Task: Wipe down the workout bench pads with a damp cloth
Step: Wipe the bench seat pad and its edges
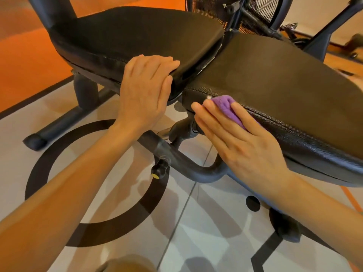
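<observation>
Fingers (213, 122) of right hand (245, 148) press one cloth (225, 104); two pads (127, 36) (284, 81).

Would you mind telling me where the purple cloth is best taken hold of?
Probably the cloth by its bunched top, from above: that part sticks up past the fingers of the right hand at the pad edge; the rest lies pressed beneath them.

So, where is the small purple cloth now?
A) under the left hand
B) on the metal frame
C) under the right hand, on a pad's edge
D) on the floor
C: the right hand presses the small purple cloth against the side edge of the black textured bench pad.
</observation>
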`<state>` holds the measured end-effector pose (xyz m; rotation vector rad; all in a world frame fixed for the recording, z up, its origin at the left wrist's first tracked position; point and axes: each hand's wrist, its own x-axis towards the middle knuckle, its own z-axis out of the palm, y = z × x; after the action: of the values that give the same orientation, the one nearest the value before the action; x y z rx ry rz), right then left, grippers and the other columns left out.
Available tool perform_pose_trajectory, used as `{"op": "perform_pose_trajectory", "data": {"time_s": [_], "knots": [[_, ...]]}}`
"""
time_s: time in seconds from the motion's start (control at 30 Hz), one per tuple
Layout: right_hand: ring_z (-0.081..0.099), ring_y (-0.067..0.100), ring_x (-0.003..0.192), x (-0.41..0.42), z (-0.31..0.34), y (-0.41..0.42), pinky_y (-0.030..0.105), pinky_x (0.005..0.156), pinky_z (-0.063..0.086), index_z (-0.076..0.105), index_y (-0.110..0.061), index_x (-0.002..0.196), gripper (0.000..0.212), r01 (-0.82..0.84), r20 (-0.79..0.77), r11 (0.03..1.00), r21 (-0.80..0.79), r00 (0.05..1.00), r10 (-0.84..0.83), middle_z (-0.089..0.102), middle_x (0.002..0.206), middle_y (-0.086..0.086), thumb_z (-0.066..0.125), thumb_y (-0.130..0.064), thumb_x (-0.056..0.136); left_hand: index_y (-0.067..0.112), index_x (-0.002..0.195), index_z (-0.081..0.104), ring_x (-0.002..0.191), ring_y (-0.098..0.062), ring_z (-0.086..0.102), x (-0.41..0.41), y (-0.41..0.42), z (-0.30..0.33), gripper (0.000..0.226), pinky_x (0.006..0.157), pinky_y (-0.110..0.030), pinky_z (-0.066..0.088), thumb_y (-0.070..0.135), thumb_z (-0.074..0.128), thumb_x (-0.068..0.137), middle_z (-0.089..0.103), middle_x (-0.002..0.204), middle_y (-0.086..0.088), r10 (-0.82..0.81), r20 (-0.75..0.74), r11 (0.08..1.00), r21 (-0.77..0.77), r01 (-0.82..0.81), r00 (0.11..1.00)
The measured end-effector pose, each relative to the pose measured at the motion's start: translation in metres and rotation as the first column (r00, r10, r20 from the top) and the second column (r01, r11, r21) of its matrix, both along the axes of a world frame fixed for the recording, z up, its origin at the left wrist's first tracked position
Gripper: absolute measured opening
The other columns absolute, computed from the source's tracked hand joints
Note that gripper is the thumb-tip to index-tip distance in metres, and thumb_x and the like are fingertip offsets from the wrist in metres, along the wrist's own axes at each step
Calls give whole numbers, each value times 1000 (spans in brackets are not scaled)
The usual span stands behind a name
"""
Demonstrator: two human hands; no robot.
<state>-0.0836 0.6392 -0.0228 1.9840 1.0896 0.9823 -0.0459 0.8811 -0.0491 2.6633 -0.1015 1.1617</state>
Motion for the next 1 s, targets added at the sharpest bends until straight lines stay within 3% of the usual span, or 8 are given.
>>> {"op": "perform_pose_trajectory", "data": {"time_s": [0.1, 0.2, 0.33, 0.4, 0.53, 0.7, 0.9, 1.0], "knots": [[5, 19, 148, -4, 2, -49, 36, 121, 0, 11, -8, 152, 54, 37, -62, 999, 28, 997, -35, 7, 161, 5, 26, -7, 100, 18, 130, 57, 127, -23, 51, 2, 2, 0, 40, 117, -33, 20, 34, 31, 105, 58, 134, -3, -11, 22, 1000, -1, 11, 1000], [11, 20, 148, -2, 2, -28, 35, 121, 6, 19, -5, 150, 49, 46, -205, 998, 44, 978, -36, 16, 159, 6, 23, -6, 101, 17, 127, 59, 124, -24, 52, 4, -1, -2, 36, 115, -34, 23, 30, 34, 105, 60, 131, -4, -2, 51, 1000, -21, 4, 999], [9, 21, 147, 12, -8, 48, 37, 119, 8, 1, -5, 150, 56, 32, 5, 998, -60, 999, -32, 8, 160, 8, -7, -1, 95, 14, 127, 59, 122, -26, 55, 1, 2, -1, 40, 113, -35, 25, 32, 31, 106, 62, 129, -6, -35, 50, 999, -9, 36, 998], [6, 22, 147, 12, -2, 26, 38, 120, 5, -1, -5, 151, 53, 66, -1, 993, -94, 998, -67, 3, 160, 8, 0, -4, 98, 14, 128, 59, 123, -26, 54, 2, 4, -1, 40, 113, -35, 24, 31, 30, 106, 61, 130, -6, -41, 51, 999, -8, 41, 998], [7, 22, 148, -10, 8, -39, 39, 121, 2, 13, -8, 152, 57, 66, -162, 996, 67, 985, -55, 8, 161, 6, 31, -7, 97, 15, 127, 59, 122, -24, 53, 2, 4, -2, 38, 113, -33, 22, 27, 31, 105, 60, 130, -3, -45, 67, 998, -33, 47, 997], [16, 34, 145, 8, 10, 51, 48, 120, 9, 22, -5, 149, 54, 56, -178, 988, 142, 984, -30, 18, 157, 15, 4, -11, 98, 13, 127, 60, 121, -23, 55, 1, 3, -1, 41, 112, -34, 26, 29, 29, 106, 62, 128, -4, -52, 65, 998, -36, 54, 997], [17, 33, 146, -7, 13, -25, 50, 117, 18, 19, -7, 150, 51, 75, -274, 975, 208, 962, -15, 17, 158, 12, 24, -3, 100, 15, 128, 60, 123, -23, 53, 3, 5, -2, 44, 113, -33, 23, 32, 25, 106, 61, 130, -3, -38, 60, 999, -24, 40, 997], [26, 36, 142, 1, 12, 9, 52, 116, 23, 28, -4, 148, 47, 117, -238, 964, 240, 970, -59, 26, 155, 16, 24, -7, 101, 15, 127, 60, 122, -22, 53, 4, 2, -3, 39, 112, -33, 24, 26, 30, 105, 61, 129, -2, -41, 75, 999, -29, 44, 996]]}}
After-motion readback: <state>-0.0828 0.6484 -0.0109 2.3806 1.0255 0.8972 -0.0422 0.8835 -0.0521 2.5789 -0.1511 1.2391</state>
